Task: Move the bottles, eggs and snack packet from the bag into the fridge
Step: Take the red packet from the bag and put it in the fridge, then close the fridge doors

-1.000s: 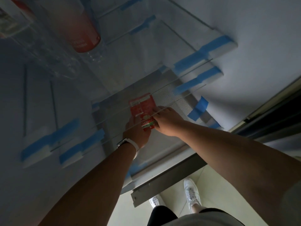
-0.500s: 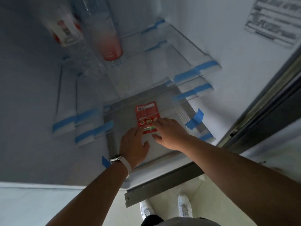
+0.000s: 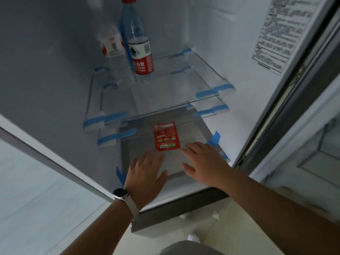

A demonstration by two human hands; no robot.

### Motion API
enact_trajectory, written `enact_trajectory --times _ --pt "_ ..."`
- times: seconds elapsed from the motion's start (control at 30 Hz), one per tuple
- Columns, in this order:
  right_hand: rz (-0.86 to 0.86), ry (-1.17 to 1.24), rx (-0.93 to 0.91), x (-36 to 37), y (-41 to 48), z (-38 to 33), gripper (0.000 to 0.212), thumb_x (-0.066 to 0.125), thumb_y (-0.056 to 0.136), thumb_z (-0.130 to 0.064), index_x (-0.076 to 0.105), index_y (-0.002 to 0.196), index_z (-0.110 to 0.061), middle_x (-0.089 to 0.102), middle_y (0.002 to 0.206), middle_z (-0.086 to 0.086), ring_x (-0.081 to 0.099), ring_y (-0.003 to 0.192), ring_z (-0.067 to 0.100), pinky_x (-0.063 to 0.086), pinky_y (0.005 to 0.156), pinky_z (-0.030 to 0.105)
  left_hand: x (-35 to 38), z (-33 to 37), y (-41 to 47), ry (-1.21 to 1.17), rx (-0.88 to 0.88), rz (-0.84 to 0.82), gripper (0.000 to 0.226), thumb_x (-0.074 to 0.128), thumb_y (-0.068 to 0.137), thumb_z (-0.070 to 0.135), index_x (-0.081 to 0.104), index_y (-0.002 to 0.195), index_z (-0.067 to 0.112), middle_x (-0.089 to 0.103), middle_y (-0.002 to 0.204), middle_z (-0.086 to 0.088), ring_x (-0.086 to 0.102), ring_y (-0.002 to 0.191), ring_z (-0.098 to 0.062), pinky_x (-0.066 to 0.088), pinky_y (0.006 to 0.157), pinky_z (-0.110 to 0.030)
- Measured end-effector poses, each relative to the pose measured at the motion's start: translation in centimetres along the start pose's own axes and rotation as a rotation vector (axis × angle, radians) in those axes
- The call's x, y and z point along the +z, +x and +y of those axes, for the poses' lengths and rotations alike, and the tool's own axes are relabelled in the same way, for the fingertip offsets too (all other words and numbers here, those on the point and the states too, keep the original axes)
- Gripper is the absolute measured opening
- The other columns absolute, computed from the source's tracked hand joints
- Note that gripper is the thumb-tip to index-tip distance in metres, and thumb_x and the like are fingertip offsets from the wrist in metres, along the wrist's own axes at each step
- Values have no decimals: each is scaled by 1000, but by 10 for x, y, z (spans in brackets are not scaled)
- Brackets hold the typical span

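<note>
One flat, rectangular red snack packet (image 3: 167, 136) lies shelved.

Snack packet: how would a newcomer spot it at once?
Look inside the open fridge, at its lowest level below the glass shelves. The snack packet lies flat there. It is the only flat red thing; the bottles stand higher up.
</note>
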State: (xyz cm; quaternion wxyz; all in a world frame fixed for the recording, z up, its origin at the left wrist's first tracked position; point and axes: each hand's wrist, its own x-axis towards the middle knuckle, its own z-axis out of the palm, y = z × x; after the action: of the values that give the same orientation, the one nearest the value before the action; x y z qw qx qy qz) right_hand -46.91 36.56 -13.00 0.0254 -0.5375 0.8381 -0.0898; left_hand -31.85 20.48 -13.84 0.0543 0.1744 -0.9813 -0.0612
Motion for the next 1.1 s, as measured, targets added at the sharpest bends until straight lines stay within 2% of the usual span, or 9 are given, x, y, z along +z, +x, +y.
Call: enact_trajectory --times 0.13,0.23,0.4,0.53,0.63,0.8,1.1 --pt "38 -18 71 -18 -33 -20 52 36 95 -50 50 132 -17 53 137 4 49 126 24 40 104 41 -11 2 -20 5 94 48 48 39 91 51 53 129 25 63 126 -3 59 119 -27 47 97 -48" --pt "58 -25 148 -25 -58 -41 57 28 93 -52 52 131 -18 55 136 4 50 125 23 43 102 42 -17 5 -39 -34 149 47 51 35 91 53 54 131 27 62 130 -3 58 121 -28 45 99 -49" --pt "57 -59 286 -25 -105 -83 56 27 93 -52 52 129 -18 56 133 3 52 123 22 45 100 40 -17 5 -75 -105 252 30 50 36 92 53 55 131 27 60 134 -3 56 124 -27 43 102 -48" --pt "80 -92 433 -12 -153 -118 49 36 92 -47 58 123 -17 61 125 4 58 112 25 47 90 39 -8 10 -103 -176 357 17 47 41 90 50 62 123 25 64 128 -4 59 119 -29 47 97 -48" --pt "89 -112 527 -8 -194 -139 48 39 91 -45 61 121 -16 64 122 4 60 109 25 49 88 40 -5 27 -120 -194 476 23 43 44 88 46 63 121 24 65 126 -5 60 116 -29 48 95 -48" --pt "66 -174 712 -12 -258 -160 46 41 91 -47 60 123 -18 62 124 2 58 112 23 47 90 39 -7 65 -145 -232 669 14 48 39 90 46 63 122 19 65 125 -6 60 117 -28 45 99 -46" --pt "120 -184 932 -25 -340 -171 51 38 91 -50 60 125 -18 60 130 5 57 117 25 47 92 41 -2 132 -166 -304 874 -23 46 42 91 47 57 126 21 62 127 -7 58 119 -30 46 99 -52"
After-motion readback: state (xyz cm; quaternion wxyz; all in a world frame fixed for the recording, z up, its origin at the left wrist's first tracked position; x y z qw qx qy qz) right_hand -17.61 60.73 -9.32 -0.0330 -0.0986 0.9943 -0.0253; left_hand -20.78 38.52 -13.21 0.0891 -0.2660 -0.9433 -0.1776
